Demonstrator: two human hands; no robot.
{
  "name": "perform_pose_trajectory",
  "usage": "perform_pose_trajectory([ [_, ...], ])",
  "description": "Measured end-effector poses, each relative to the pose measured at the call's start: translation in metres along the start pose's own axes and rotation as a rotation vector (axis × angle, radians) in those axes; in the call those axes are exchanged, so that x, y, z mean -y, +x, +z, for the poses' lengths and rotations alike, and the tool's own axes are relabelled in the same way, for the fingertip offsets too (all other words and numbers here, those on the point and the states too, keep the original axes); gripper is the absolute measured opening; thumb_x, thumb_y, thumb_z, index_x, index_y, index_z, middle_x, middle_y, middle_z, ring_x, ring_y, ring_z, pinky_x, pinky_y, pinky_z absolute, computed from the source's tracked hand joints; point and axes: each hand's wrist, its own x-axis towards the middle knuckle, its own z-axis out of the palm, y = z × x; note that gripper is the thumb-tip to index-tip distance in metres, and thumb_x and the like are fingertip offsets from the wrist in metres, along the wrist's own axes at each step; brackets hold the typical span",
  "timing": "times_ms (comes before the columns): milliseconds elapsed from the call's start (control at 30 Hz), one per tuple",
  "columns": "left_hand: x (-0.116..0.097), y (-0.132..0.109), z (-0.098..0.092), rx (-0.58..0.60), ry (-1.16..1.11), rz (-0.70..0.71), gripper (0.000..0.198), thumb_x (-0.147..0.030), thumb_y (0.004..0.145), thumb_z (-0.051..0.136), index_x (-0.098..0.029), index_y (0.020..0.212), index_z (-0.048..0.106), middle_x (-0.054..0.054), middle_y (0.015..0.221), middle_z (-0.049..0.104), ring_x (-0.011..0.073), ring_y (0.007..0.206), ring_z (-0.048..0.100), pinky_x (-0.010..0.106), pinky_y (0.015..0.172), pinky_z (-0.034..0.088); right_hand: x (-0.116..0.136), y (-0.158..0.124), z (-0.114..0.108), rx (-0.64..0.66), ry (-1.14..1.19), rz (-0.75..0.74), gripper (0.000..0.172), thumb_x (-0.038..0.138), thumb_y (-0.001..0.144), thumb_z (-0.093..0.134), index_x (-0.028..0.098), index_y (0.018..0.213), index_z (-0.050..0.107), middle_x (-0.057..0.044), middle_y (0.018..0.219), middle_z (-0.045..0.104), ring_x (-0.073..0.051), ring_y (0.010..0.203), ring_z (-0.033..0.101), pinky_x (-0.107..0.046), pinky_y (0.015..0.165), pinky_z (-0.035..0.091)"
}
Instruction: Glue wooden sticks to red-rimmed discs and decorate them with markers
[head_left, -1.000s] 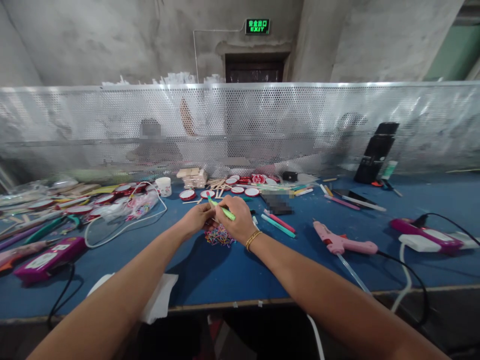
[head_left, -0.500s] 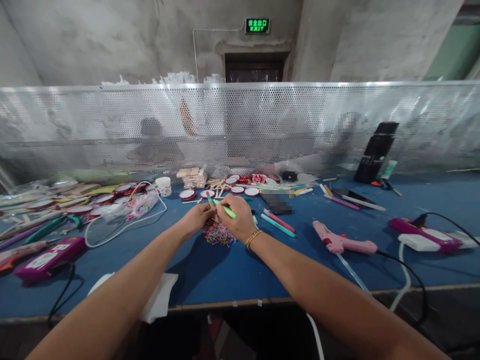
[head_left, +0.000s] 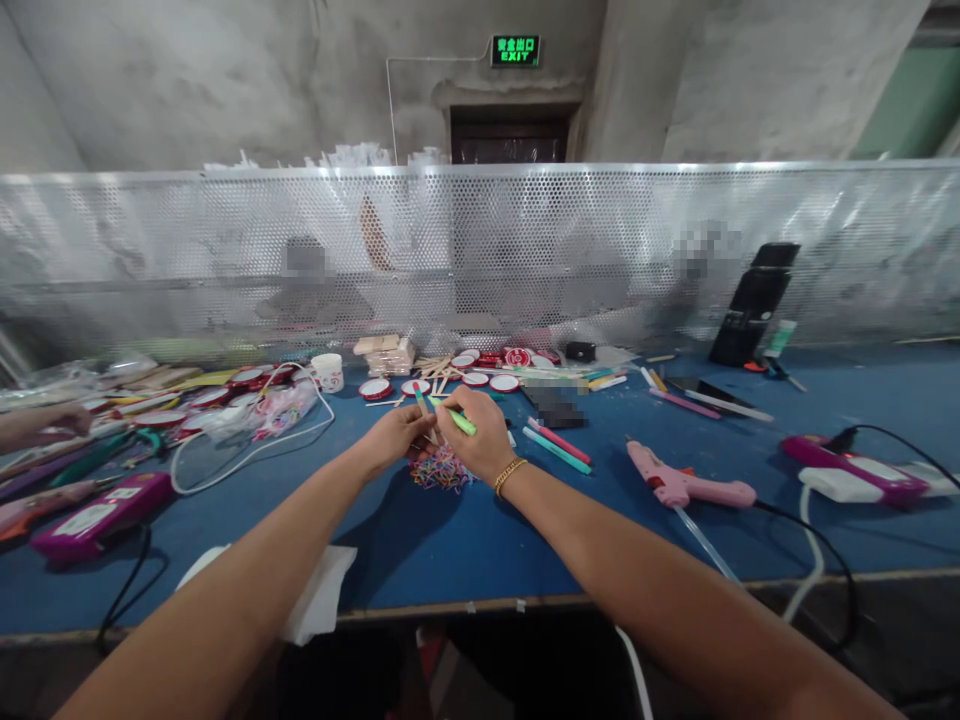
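Note:
My left hand (head_left: 396, 437) pinches a wooden craft stick (head_left: 420, 400), held upright, with red and green colour near its top. In my right hand (head_left: 484, 432) is a light green marker (head_left: 460, 422), gripped like a pen with its tip end close to the stick. Fingers cover the stick's lower part. Just below both hands a pile of small multicoloured pieces (head_left: 440, 474) lies on the blue table (head_left: 457, 560). To the right of my right hand rest a red marker (head_left: 549, 437) and a teal marker (head_left: 556, 452).
A pink glue gun (head_left: 679, 482) and a purple power strip (head_left: 859, 470) with cables lie right. Another purple strip (head_left: 105, 515) is left, near another person's hand (head_left: 49, 425). Behind are small red-rimmed drums (head_left: 375, 389), a paper cup (head_left: 328, 373) and a black bottle (head_left: 754, 305).
Another person's hand has come in at the left edge, over the items there. My hands stay nearly in place, with the marker still at the stick.

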Motion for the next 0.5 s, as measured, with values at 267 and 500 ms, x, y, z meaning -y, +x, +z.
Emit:
perform_pose_trajectory([
  [267,-0.001,-0.0009,0.0009,0.014,-0.018,-0.004,0.026,-0.04,0.078,0.065,-0.015,0.081,0.057,0.0,0.066,0.062,0.0083,0.051,0.057,0.019,0.049,0.046,0.0016,0.0003,0.0001,0.023,0.023,-0.01,0.016,0.03,0.091,0.05,0.021,0.078,0.053,-0.001,0.072,0.058,-0.015,0.073,0.053,-0.028,0.073,0.038],
  [500,0.0011,0.0004,-0.0003,0.009,-0.013,-0.007,0.024,-0.039,0.08,0.063,-0.016,0.08,0.057,-0.001,0.064,0.061,0.0089,0.052,0.058,0.02,0.05,0.047,0.0027,0.0001,-0.0003,0.014,0.036,-0.015,0.016,0.03,0.091,0.049,0.021,0.079,0.054,-0.001,0.073,0.058,-0.016,0.074,0.053,-0.029,0.073,0.038],
])
